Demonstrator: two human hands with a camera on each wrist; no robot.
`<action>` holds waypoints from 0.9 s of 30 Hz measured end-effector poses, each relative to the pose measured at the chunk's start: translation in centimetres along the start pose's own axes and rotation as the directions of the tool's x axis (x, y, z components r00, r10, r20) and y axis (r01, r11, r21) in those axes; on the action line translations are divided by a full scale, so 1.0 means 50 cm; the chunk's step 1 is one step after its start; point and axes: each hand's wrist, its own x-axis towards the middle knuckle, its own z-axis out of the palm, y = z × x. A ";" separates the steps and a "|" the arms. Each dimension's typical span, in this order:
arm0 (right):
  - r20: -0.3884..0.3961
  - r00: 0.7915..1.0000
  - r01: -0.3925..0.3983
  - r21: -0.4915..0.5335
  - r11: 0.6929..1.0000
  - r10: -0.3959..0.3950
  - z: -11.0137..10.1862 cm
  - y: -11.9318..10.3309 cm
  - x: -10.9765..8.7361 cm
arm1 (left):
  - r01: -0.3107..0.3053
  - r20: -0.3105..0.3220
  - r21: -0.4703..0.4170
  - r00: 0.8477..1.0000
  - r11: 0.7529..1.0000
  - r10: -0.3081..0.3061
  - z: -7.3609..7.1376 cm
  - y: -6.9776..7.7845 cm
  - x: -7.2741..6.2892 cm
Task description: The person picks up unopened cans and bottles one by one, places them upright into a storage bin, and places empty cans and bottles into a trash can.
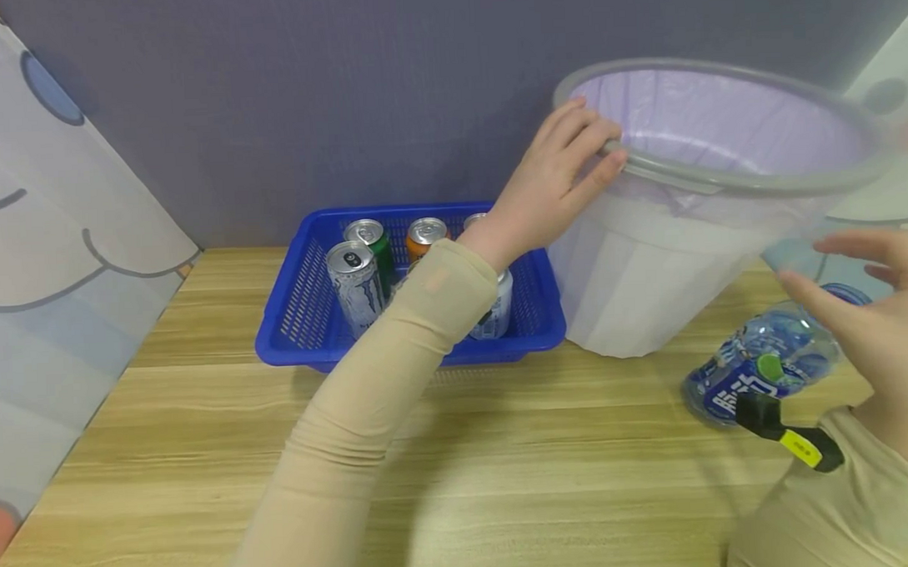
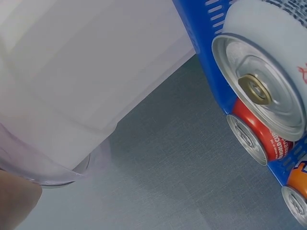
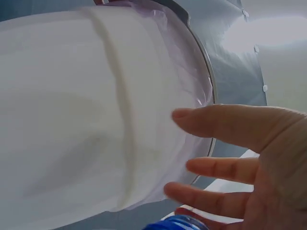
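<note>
A white trash bin (image 1: 634,269) with a grey rim and a thin purple liner stands at the back right. My left hand (image 1: 551,176) holds the near left part of its rim, fingers over the edge; in the left wrist view only a bit of this hand (image 2: 17,201) shows at the corner. My right hand (image 1: 894,318) is at the right, thumb and fingers spread apart with nothing between them. Just beside it, a clear plastic drink bottle (image 1: 764,360) with a blue label stands on the table. In the right wrist view the bottle's blue top (image 3: 177,224) shows below the fingers.
A blue plastic basket (image 1: 290,322) left of the bin holds several drink cans, among them a silver-white can (image 1: 357,291) and an orange can (image 1: 425,239). My left forearm covers part of it. A grey wall (image 1: 268,106) rises behind the wooden table (image 1: 204,426).
</note>
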 end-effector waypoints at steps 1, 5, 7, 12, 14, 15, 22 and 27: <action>0.024 1.000 0.004 -0.019 1.000 -0.003 -0.002 0.006 0.000 | 0.000 0.000 0.000 1.000 1.000 0.000 0.000 0.000 0.000; 0.136 0.991 0.021 -0.071 0.997 -0.011 -0.013 0.032 -0.004 | -0.002 0.001 0.003 1.000 1.000 0.002 0.000 -0.001 0.000; 0.174 0.985 0.021 -0.083 0.996 -0.006 -0.018 0.043 -0.006 | -0.003 0.004 0.002 1.000 1.000 0.003 0.000 -0.001 -0.001; 0.251 0.968 0.029 -0.099 0.995 -0.004 -0.025 0.060 -0.007 | 0.005 0.012 0.000 1.000 1.000 -0.005 0.000 0.000 -0.002; 0.304 0.953 0.046 -0.117 0.992 -0.008 -0.029 0.063 -0.003 | 0.004 0.011 0.001 1.000 1.000 -0.004 0.000 0.000 -0.002; 0.332 0.943 0.053 -0.131 0.990 -0.007 -0.030 0.063 -0.001 | 0.003 0.010 0.002 1.000 1.000 -0.003 0.000 -0.001 -0.002; 0.438 0.897 0.055 -0.248 0.967 0.061 -0.036 0.067 0.011 | -0.005 0.006 0.002 1.000 1.000 0.005 -0.001 -0.002 -0.002; 0.452 0.887 0.041 -0.286 0.957 0.097 -0.037 0.056 0.004 | -0.008 0.006 0.005 1.000 1.000 0.008 0.000 -0.003 -0.002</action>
